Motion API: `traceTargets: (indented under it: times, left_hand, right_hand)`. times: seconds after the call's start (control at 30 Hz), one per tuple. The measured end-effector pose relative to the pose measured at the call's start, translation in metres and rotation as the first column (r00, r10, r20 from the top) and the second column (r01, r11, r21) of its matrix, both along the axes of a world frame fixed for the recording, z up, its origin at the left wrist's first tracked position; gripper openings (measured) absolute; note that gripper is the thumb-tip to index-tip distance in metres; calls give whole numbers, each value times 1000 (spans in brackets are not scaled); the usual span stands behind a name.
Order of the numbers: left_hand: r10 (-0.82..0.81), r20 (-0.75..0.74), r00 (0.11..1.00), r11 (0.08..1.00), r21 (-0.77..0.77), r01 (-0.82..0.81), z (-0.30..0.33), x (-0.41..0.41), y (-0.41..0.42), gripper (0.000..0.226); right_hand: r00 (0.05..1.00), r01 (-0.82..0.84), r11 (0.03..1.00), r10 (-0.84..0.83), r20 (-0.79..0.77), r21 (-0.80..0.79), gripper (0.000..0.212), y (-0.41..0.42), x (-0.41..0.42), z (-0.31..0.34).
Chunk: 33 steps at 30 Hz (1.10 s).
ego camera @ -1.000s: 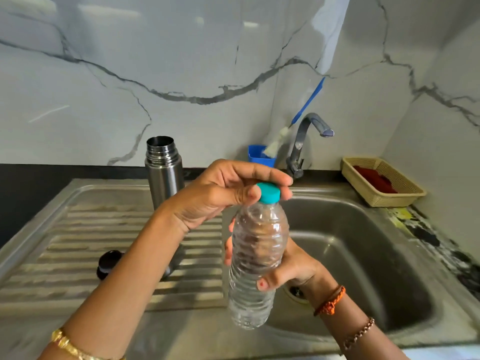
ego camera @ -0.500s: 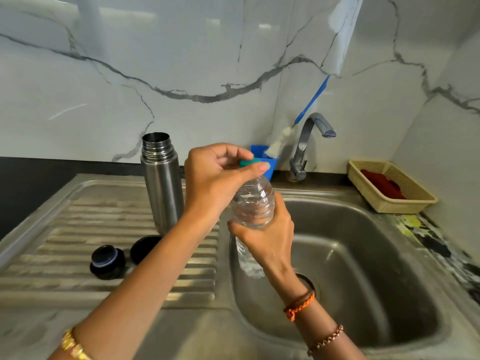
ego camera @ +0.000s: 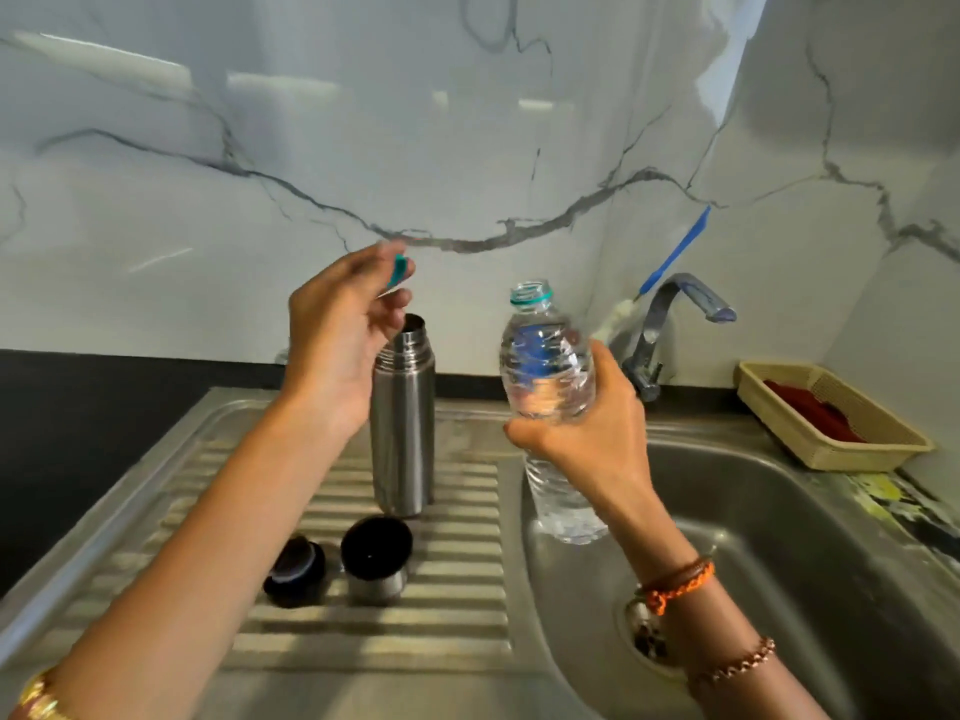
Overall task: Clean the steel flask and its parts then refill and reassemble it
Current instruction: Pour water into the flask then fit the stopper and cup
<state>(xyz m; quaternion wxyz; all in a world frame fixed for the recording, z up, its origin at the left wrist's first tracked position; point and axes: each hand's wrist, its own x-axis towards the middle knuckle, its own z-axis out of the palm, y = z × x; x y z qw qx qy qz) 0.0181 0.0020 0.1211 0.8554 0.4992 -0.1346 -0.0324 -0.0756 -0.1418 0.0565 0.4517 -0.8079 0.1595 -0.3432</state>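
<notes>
1. Steel sink [ego camera: 779, 589]: a brushed, smooth basin to my right, joined to a ribbed draining board [ego camera: 457, 589] on my left.
2. Steel flask [ego camera: 402, 423]: a tall brushed cylinder with a ringed neck; it stands upright and uncapped at the back of the draining board, just behind my left hand.
3. Plastic bottle [ego camera: 548, 376]: clear, ridged and crinkled, holding water, with a teal ring at its open mouth. My right hand [ego camera: 587, 439] is wrapped round its middle and holds it over the sink's left edge.
4. Woven basket [ego camera: 831, 423]: a beige rectangle holding something red, at the sink's far right.
5. Flask cup [ego camera: 376, 558]: a short steel cylinder with a dark inside, in front of the flask.
6. Stopper [ego camera: 295, 569]: dark, round, just left of the cup.
7. Teal cap [ego camera: 399, 270]: small and round, pinched in my left hand's [ego camera: 337, 345] fingertips above the flask's mouth.
</notes>
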Motion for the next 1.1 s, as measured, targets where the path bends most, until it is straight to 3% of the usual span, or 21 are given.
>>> traceTargets:
  times: [0.17,0.3,0.53,0.63,0.77,0.97,1.1]
  left_hand:
    - [-43,-239,970,999,-40,35,-21,53,30,23]
    - [-147,-453,879,977,-205,58,-30,81,51,22]
    - [-143,-522,841,986,-153,73,-51,95,60,8]
    - [-75,-426,902,997,-39,64,-47,99,58,4]
    - [41,-100,994,957,290,-10,-52,100,52,14]
    - [65,298,952,736,630,-247,-63,94,52,45]
    - [-7,352,936,592,756,-280,-68,90,46,63]
  right_hand:
    - [997,16,967,-34,-68,-253,69,-3,40,28]
    - [986,35,909,-98,-134,-414,80,-1,77,41]
    - [919,28,741,-284,-274,-671,78,4,99,40]
    - [902,42,659,-349,-255,-751,77,4,104,46]
    - [881,32,585,-399,-253,-810,76,1,104,50]
    - [868,7,563,-415,-275,-827,76,-5,97,50]
    - [865,6,539,-426,-266,-842,77,-10,92,53]
